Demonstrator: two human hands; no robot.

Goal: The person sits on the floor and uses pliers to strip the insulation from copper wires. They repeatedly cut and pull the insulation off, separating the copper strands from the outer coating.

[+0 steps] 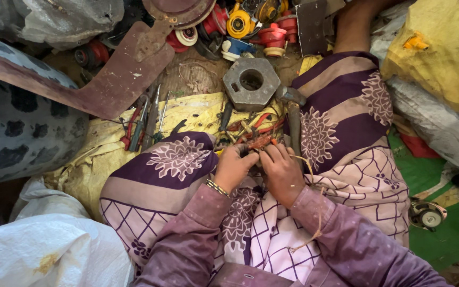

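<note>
I sit cross-legged in a purple patterned cloth. My left hand (235,166) and my right hand (281,171) meet above my lap, both closed on a small reddish-brown bundle of copper wire (260,142). A gold bangle (217,187) circles my left wrist. A thin strand of wire (310,175) trails from the bundle down over my right sleeve. Just beyond my fingers lie more red and copper wire scraps (251,126) on a yellow sack (197,114).
A large grey hexagonal nut (235,87) and a hammer (293,117) lie ahead. Pliers and screwdrivers (143,125) rest at left beside a rusty metal plate (112,79). Red and yellow motor parts (240,24) pile at the top. White sacks (43,244) and a yellow sack (442,48) flank me.
</note>
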